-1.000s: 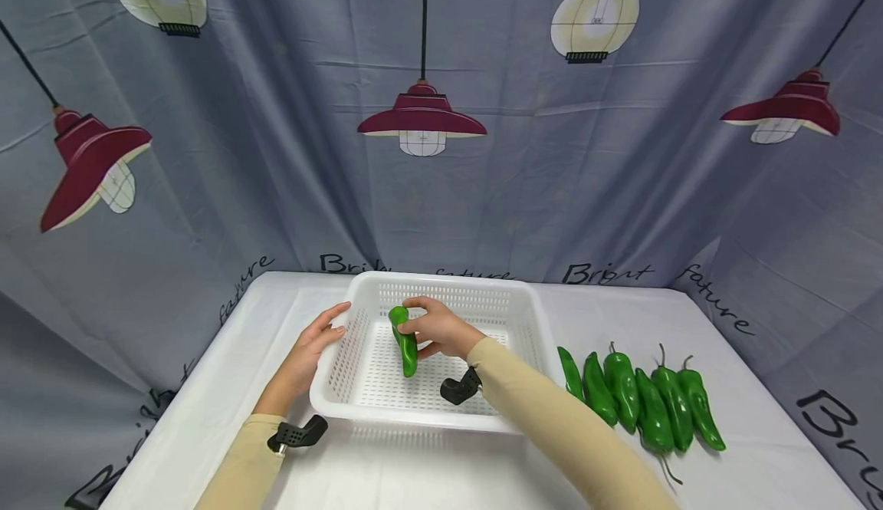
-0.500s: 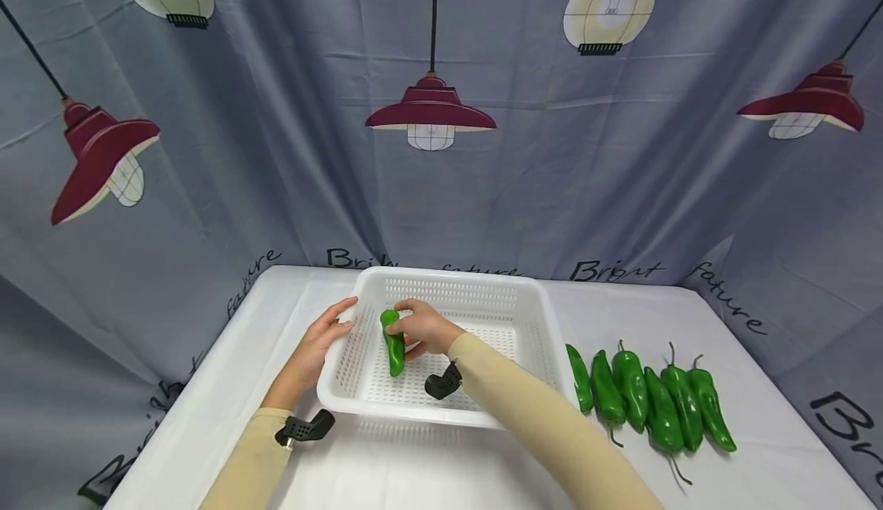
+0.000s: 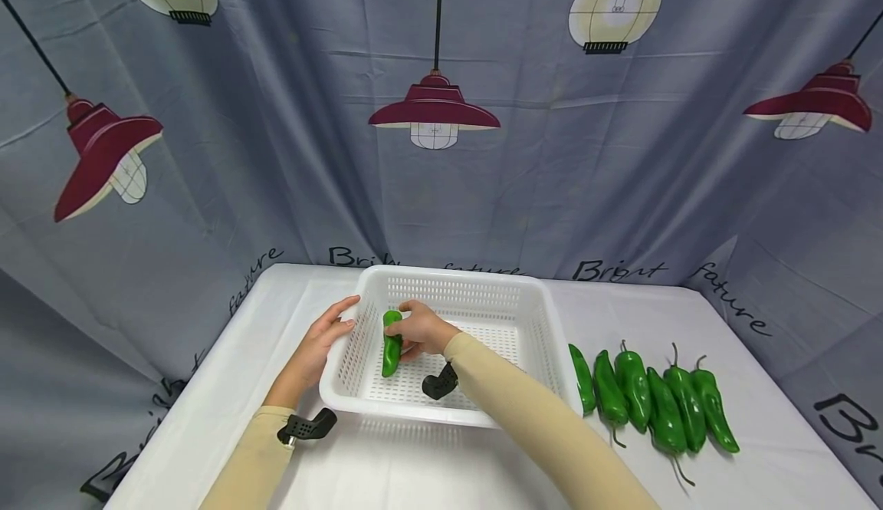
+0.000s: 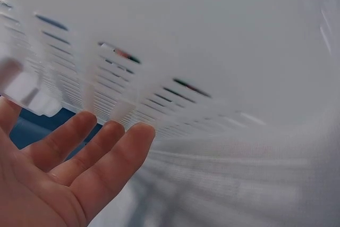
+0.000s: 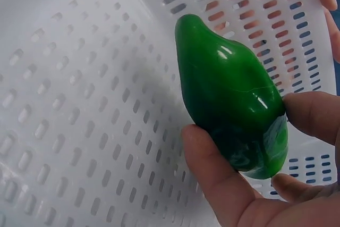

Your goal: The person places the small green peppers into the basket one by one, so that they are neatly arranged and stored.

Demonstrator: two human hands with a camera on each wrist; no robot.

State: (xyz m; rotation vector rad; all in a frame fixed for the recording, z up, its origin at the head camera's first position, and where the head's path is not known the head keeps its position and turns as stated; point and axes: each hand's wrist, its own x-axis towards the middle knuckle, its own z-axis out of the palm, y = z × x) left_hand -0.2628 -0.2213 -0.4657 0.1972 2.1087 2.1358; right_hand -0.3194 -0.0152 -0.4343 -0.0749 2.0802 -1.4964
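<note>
A glossy green pepper (image 3: pixel 391 345) is inside a white perforated plastic basket (image 3: pixel 441 416), toward its left wall. My right hand (image 3: pixel 422 329) pinches that pepper between thumb and fingers. In the right wrist view the pepper (image 5: pixel 228 89) points its narrow tip away from the hand, over the slotted floor. My left hand (image 3: pixel 319 345) touches the basket's left side from outside, thumb and fingers spread near the rim. Seen from the left wrist, the left hand's fingertips (image 4: pixel 139 131) lie along the slotted outer wall (image 4: pixel 175 62), fingers nearly straight.
Several green peppers (image 3: pixel 665 410) lie in a row on the white tablecloth (image 3: pixel 483 468), right of the basket. The leftmost pepper (image 3: pixel 582 380) is close to the basket's right side. Behind the table hangs a grey-blue curtain (image 3: pixel 476 188) printed with lamps.
My right hand has carried the pepper leftward inside the basket, and the pepper has turned more upright in the head view. The left hand stays at the basket's side. The head view has shifted slightly.
</note>
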